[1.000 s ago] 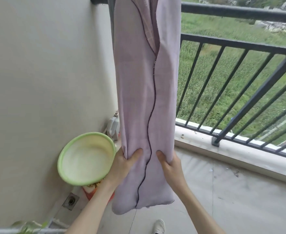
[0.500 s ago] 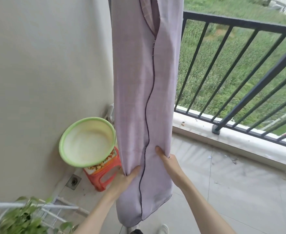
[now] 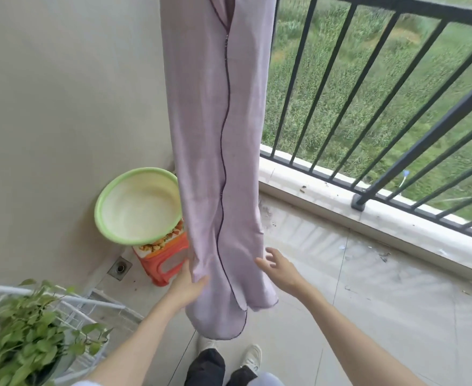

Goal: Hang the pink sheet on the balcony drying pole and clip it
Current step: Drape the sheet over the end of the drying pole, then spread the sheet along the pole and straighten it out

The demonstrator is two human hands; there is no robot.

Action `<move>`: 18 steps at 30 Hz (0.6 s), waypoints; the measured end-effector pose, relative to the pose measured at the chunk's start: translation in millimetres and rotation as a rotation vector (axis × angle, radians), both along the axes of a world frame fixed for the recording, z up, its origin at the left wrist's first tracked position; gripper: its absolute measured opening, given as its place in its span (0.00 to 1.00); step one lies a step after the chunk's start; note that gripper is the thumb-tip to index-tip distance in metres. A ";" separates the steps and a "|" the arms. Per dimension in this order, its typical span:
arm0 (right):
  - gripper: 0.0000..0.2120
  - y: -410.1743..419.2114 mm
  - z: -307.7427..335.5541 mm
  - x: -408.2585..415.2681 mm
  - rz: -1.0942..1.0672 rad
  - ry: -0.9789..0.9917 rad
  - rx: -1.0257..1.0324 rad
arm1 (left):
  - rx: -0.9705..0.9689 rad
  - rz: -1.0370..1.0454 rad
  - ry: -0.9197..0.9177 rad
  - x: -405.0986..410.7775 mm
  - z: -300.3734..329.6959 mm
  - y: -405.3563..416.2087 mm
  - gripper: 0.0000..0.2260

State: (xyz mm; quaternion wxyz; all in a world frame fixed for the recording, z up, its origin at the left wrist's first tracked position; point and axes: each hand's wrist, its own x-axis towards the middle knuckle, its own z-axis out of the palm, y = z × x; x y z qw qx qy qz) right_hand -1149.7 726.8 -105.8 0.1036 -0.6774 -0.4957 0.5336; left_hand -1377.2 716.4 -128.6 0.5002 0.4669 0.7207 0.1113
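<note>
With the pink sheet (image 3: 215, 151) hanging beside the railing (image 3: 396, 87), my left hand (image 3: 186, 285) pinches its lower edge, my right hand (image 3: 280, 267) released; clipping up top seems next.

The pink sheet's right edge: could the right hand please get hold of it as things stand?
Probably yes: the right hand is open beside the pink sheet, with nothing between them; the left hand pinches its other edge.

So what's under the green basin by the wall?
The green basin sits tilted on an orange stool with a patterned top; the pink sheet covers the stool's right edge.
</note>
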 end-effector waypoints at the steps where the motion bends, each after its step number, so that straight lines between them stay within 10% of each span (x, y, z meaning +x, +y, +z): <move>1: 0.29 6.7 9.1 4.7 0.011 -0.021 0.057 | 0.037 0.004 -0.003 0.4 4.0 2.2 0.30; 18: 0.23 202.1 312.8 11.8 0.395 -0.564 1.281 | 1.097 -0.099 0.008 57.6 294.8 228.7 0.18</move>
